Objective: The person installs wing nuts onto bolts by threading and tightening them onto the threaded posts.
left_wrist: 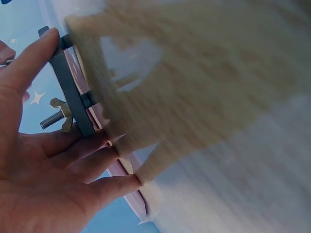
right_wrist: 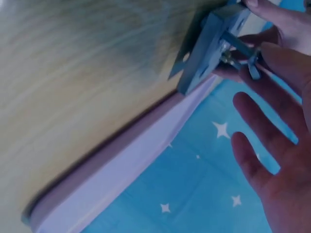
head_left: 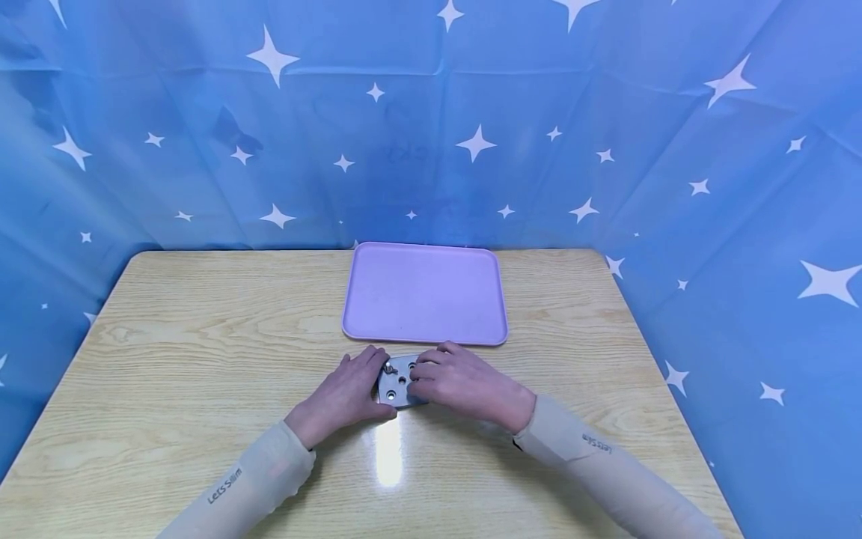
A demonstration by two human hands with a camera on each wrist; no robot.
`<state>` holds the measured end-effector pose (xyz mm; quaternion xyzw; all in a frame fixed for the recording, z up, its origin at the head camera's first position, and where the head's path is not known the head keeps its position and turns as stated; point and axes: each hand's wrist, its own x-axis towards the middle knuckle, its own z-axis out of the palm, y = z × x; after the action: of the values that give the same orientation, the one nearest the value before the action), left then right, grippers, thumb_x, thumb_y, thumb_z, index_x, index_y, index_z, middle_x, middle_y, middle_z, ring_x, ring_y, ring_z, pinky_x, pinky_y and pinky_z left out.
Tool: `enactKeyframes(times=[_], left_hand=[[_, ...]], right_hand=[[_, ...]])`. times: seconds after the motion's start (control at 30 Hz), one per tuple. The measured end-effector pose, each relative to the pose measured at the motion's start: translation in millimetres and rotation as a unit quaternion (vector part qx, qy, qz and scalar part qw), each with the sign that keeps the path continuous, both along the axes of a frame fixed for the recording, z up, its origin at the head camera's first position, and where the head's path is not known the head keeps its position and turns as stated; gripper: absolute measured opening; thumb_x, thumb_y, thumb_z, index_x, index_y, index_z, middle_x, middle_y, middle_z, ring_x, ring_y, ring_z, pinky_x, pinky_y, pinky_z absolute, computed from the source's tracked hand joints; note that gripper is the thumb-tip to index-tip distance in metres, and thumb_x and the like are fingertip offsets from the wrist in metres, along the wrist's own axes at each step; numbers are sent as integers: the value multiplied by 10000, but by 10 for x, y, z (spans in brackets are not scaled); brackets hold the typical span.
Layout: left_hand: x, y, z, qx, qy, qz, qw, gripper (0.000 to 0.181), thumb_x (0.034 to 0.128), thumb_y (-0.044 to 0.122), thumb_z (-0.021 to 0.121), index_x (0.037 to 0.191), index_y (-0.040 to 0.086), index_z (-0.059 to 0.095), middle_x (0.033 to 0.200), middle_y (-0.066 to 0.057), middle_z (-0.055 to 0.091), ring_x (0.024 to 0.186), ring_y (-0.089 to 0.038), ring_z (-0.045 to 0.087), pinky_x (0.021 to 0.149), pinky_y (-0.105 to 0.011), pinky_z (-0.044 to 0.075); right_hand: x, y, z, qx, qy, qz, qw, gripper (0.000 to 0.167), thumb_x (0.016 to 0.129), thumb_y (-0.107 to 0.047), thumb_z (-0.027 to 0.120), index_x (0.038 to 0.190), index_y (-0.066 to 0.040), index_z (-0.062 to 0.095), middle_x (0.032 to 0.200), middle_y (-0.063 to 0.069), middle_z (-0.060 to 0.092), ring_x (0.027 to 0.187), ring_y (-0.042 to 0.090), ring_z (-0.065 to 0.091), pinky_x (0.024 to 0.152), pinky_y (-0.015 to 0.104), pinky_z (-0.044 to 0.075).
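A grey metal plate (head_left: 405, 395) with several round holes lies on the wooden table. My left hand (head_left: 346, 395) grips it, thumb at the near edge and fingers along the far left side. Near the plate's far left corner, a wing nut (left_wrist: 62, 114) sits on an upright threaded bolt (left_wrist: 51, 120). Over the plate's right part is my right hand (head_left: 458, 380). In the right wrist view its thumb and forefinger pinch a second wing nut (right_wrist: 253, 68) at the end of a bolt (right_wrist: 238, 44) standing from the plate. From the head, the right fingers hide this spot.
Just beyond the plate is a shallow purple tray (head_left: 426, 338) with a raised rim. The wooden table (head_left: 202, 359) reaches out to both sides. A blue curtain (head_left: 404, 187) with white stars hangs behind the table and around its sides.
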<state>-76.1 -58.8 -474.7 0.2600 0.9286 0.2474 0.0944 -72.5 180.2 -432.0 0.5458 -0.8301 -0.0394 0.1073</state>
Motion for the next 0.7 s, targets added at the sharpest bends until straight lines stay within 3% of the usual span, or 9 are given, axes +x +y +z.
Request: enactKeyframes(times=[0.2, 0.43, 0.57, 0.7], left_hand=[[3, 3, 3, -67, -57, 28, 10000, 791, 713, 347, 934, 1327, 7, 571, 1241, -107, 601, 1155, -303, 599, 1093, -677, 413], [-2, 3, 1, -49, 16, -1, 10000, 794, 710, 347, 936, 1327, 4, 572, 1240, -107, 603, 1148, -298, 602, 1080, -684, 424], [4, -2, -4, -29, 50, 0, 10000, 788, 703, 339, 941, 1315, 4, 574, 1217, -101, 604, 1121, -289, 606, 1070, -687, 432], [10, -6, -9, -21, 76, -17, 10000, 774, 699, 330, 944, 1300, 9, 578, 1193, -92, 605, 1093, -276, 607, 1068, -689, 432]], right_hand=[[26, -73, -81, -284, 23, -384, 9989, 37, 950, -221, 730, 983, -206, 728, 959, -74, 697, 881, 138, 619, 774, 293, 471], [86, -145, -174, -881, 0, -956, 9915, 74, 934, -219, 759, 888, -170, 727, 812, -57, 676, 684, 138, 598, 613, 278, 436], [111, -173, -195, -984, -29, -1189, 9880, 104, 929, -221, 754, 851, -163, 718, 782, -46, 673, 643, 139, 590, 580, 281, 427], [108, -135, -150, -844, -416, -1249, 9877, 238, 967, -365, 724, 1029, -135, 733, 901, -13, 716, 763, 162, 658, 679, 314, 504]])
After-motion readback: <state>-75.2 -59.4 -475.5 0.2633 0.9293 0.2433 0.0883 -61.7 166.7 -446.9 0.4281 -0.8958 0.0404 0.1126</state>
